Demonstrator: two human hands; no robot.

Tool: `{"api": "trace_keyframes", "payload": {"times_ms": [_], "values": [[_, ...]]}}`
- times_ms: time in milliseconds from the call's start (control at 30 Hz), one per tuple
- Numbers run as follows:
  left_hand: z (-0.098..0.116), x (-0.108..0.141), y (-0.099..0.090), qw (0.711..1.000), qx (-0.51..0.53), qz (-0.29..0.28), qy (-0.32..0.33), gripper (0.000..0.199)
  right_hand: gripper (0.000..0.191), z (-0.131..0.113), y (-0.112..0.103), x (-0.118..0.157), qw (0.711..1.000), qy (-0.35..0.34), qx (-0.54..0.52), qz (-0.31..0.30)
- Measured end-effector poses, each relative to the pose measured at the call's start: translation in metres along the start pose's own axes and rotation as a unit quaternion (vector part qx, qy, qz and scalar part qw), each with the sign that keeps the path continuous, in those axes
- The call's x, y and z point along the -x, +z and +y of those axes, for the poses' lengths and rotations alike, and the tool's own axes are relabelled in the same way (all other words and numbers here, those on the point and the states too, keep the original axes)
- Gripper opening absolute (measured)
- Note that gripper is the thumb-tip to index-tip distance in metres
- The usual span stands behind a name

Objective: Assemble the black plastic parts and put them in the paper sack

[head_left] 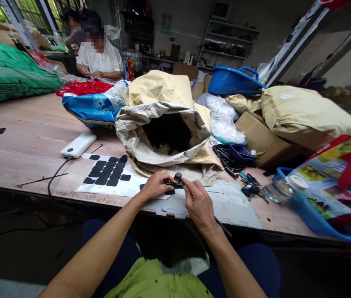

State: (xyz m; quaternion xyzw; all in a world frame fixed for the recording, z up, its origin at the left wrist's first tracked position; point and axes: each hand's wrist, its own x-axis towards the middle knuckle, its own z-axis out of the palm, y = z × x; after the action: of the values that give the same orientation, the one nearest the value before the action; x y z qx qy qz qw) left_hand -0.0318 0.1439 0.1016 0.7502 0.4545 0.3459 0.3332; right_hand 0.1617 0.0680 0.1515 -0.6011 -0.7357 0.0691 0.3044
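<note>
My left hand (pixel 157 185) and my right hand (pixel 198 203) meet over the table's front edge, both pinched on a small black part (pixel 177 178) with a rounded end. Just behind them a paper-lined sack (pixel 131 136) lies with its mouth facing me; dark pieces, too dim to make out, are inside. On the left, a white sheet (pixel 90 188) bears rows of black rounded squares (pixel 108 169). Under my hands lies a grey board (pixel 231 203).
A white power bank (pixel 78 145) with a cable lies left. Keys (pixel 252 186), a clear bottle (pixel 282 189) and a blue basket (pixel 324 225) stand right. Across the table a person (pixel 100 56) handles something near red pieces (pixel 85 87); another person sits behind.
</note>
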Motion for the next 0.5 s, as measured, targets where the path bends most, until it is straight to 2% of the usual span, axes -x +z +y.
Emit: {"api": "trace_keyframes", "payload": {"times_ms": [100,267,400,500], "values": [[-0.002,0.0,0.001,1.0,0.005,-0.002,-0.005,0.02,0.039,0.004,-0.004,0.003,0.999,0.006,0.001,0.032],[-0.001,-0.001,0.0,1.0,-0.004,-0.01,-0.004,0.02,0.038,0.007,-0.006,0.007,1.0,0.015,0.004,-0.006],[0.003,0.0,-0.003,1.0,-0.022,-0.012,0.004,0.018,0.037,0.018,-0.011,-0.006,0.998,0.03,0.015,0.053],[0.006,0.001,-0.005,1.0,-0.026,-0.011,0.008,0.019,0.035,0.037,-0.009,-0.021,0.996,0.044,0.054,0.051]]}}
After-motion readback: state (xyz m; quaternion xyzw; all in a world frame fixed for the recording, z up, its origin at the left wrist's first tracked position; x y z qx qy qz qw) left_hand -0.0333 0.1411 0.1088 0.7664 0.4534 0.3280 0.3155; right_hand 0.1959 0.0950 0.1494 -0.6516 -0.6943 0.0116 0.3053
